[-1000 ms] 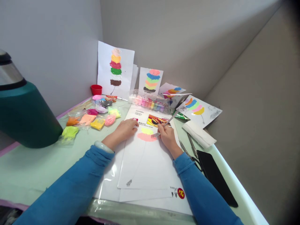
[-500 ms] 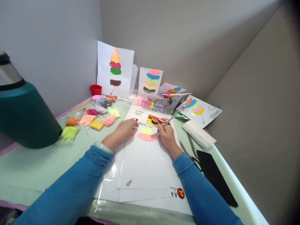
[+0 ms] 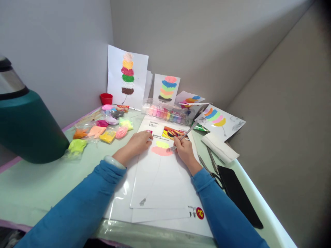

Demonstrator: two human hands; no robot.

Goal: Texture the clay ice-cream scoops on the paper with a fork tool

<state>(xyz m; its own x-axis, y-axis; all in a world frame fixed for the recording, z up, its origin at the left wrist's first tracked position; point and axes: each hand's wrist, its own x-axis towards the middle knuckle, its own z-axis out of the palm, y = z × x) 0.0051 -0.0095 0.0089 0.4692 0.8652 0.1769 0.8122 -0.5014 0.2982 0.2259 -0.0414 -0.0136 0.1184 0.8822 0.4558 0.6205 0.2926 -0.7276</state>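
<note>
Nothing plain to see has moved since the earlier frame; both hands stay where they were.

Widest is the pale green, smooth worktop. Near its left edge leans the big teal bottle with a silver and black top, maybe put there to be out of the way. A flat white paper pack with a red round mark reaches the worktop's front edge, and likely makes a smooth bed for the thin white paper sheet on top. At the worktop's far side stands a tall white paper picture of stacked colours, perhaps to be looked at. By the right edge lie a flat black slab and a rolled white cloth, probably close so they are easy to grab.

The left hand rests palm down by the sheet's far left corner, fingers loose, nothing seen in them. It likely stops the paper sliding. The right hand pinches a shiny metal fork low down, fingers tight around it, probably to steer it well. Its prongs are at the right end of the flat pink oval patch, near the sheet's far edge. Just behind that, touching it, sits a smaller bright yellow patch.
</note>
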